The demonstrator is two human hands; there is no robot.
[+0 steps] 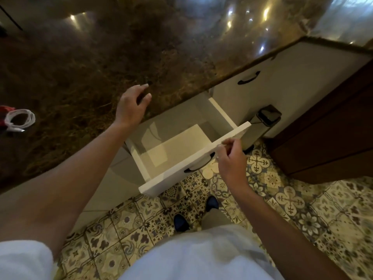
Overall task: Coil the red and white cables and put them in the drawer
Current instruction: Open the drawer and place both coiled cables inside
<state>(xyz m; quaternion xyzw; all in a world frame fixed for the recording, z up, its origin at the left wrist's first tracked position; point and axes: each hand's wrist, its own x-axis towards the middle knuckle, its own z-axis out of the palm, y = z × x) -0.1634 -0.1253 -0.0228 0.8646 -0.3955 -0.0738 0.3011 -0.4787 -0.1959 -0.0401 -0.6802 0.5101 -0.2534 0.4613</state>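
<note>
- We see the drawer point(177, 146) pulled out at the centre of the frame, its inside looking bare, which we judge makes it ready to take the cables.
- Our right hand point(228, 156) sits at the top edge of the drawer front, fingers loosely curled; whether it pinches that edge or only touches it we cannot tell, though it holds no cable.
- Our left hand point(133, 106) hovers above the desk point(80, 67) edge, fingers relaxed and slightly spread, gripping nothing; we judge it is placed to go for the cables.
- The white cable point(19, 120) lies coiled on the desk at the far left of the frame, well apart from the drawer.
- The red cable point(5, 111) shows only as a red patch just behind the white one, cut by the frame edge; we cannot tell whether it is coiled.
- Nothing lies on the desk between left hand and cables.
- A dark-lidded bin point(266, 122) stands on the floor right of the drawer, beneath a closed drawer with a black handle point(248, 78).
</note>
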